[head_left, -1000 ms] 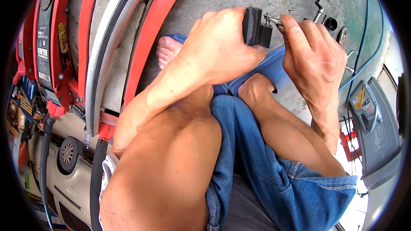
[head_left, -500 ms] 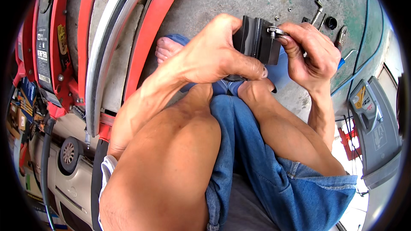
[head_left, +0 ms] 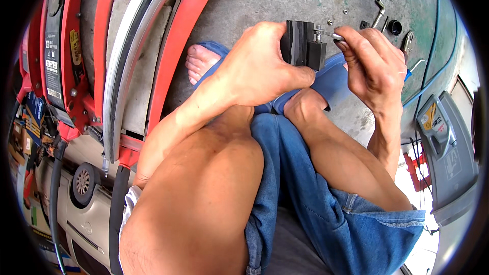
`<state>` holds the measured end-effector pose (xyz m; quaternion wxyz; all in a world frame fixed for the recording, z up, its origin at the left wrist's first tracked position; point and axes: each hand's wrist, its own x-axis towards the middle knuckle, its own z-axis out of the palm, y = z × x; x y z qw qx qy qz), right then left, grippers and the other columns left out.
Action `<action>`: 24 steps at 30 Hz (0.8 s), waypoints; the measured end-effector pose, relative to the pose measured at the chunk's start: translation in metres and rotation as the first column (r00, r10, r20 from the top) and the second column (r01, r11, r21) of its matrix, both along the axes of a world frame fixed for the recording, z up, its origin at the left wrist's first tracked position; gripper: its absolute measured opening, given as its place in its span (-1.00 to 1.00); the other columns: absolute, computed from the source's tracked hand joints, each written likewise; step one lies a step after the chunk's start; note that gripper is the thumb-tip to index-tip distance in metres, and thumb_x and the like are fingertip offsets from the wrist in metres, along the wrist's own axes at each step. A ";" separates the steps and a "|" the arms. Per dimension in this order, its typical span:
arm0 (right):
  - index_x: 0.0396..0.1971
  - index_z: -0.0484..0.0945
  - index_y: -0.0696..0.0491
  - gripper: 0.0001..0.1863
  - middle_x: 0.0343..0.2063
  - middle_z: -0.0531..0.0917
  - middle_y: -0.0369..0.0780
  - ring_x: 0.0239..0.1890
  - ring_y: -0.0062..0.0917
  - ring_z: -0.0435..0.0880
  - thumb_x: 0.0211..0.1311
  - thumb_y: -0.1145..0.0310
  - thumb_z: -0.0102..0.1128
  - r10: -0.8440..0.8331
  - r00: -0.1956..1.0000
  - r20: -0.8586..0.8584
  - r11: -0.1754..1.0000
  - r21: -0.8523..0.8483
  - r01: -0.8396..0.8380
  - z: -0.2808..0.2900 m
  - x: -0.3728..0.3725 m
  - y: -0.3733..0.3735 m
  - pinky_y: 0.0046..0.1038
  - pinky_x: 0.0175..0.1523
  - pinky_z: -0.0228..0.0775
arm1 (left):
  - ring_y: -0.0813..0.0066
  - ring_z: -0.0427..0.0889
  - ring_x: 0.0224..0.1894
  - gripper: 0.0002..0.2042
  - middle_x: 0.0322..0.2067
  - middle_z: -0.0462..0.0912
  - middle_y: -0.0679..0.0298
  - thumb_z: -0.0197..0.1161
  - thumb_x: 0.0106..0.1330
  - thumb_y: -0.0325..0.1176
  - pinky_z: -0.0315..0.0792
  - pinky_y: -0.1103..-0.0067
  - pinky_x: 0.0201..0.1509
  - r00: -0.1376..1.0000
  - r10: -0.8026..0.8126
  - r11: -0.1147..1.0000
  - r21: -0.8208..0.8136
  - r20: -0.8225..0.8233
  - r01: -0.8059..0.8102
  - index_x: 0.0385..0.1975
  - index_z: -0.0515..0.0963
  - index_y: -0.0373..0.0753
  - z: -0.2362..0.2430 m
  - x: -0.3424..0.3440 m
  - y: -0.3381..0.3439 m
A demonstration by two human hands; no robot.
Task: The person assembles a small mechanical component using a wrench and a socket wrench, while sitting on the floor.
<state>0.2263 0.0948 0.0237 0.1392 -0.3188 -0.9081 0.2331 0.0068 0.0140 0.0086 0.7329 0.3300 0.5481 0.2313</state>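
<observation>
My left hand (head_left: 260, 63) is closed around a black metal bracket (head_left: 300, 43), thumb along its near edge. A silver bolt (head_left: 319, 32) stands up at the bracket's right end. Just right of the bolt, my right hand (head_left: 374, 63) pinches a small silver wrench (head_left: 336, 36) between thumb and fingers. The wrench's tip is apart from the bolt; the rest of it is hidden in the hand. Both hands are above my sandalled feet, in front of my knees.
On the concrete floor lie an angled socket wrench (head_left: 378, 13), a black round cap (head_left: 394, 27), pliers (head_left: 407, 42) and small nuts (head_left: 330, 22). Red metal lift arms (head_left: 186, 35) fill the left. A blue hose (head_left: 437, 46) and a grey machine (head_left: 443, 147) are at the right.
The wrench has come off the bolt and moved slightly right, turning edge-on. My left hand has tilted the bracket, so the bolt now shows in full.
</observation>
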 end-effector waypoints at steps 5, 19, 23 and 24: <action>-0.14 0.70 0.08 -0.67 -0.46 0.63 -0.22 -0.46 -0.37 0.63 0.03 0.60 0.42 0.048 0.961 0.273 0.988 0.131 -0.086 0.020 -0.014 -0.006 -0.38 -0.40 0.48 | 0.57 0.60 -0.38 -0.72 -0.46 0.69 0.25 0.47 0.01 -0.42 0.54 0.49 -0.22 0.974 -0.031 0.991 0.117 -0.225 0.059 -0.26 0.67 -0.36 0.003 0.001 0.002; -0.20 0.71 0.10 -0.70 -0.50 0.62 -0.22 -0.49 -0.38 0.63 0.00 0.63 0.42 0.074 0.980 0.185 0.984 0.147 -0.102 0.020 -0.021 -0.002 -0.43 -0.42 0.46 | 0.60 0.58 -0.40 -0.75 -0.46 0.68 0.31 0.47 0.00 -0.47 0.49 0.53 -0.28 0.958 -0.105 0.981 0.131 -0.267 0.144 -0.30 0.67 -0.38 0.010 -0.014 0.012; -0.31 0.71 0.08 -0.80 -0.59 0.60 -0.26 -0.58 -0.44 0.61 0.01 0.56 0.47 -0.037 0.969 -0.243 0.994 -0.112 0.010 -0.009 -0.017 -0.006 -0.44 -0.48 0.42 | 0.59 0.56 -0.53 -0.74 -0.58 0.63 0.25 0.49 -0.05 -0.40 0.45 0.51 -0.43 0.992 0.019 1.000 0.013 0.128 -0.021 -0.42 0.62 -0.41 -0.002 -0.012 0.001; -0.30 0.73 0.11 -0.82 -0.58 0.66 -0.22 -0.60 -0.42 0.63 0.06 0.57 0.49 -0.044 0.958 -0.284 0.989 -0.147 0.002 -0.013 -0.016 -0.005 -0.46 -0.46 0.43 | 0.69 0.50 -0.52 -0.76 -0.58 0.61 0.35 0.50 -0.05 -0.42 0.41 0.57 -0.46 0.955 0.095 0.994 -0.072 0.281 -0.078 -0.43 0.62 -0.40 -0.004 -0.010 -0.002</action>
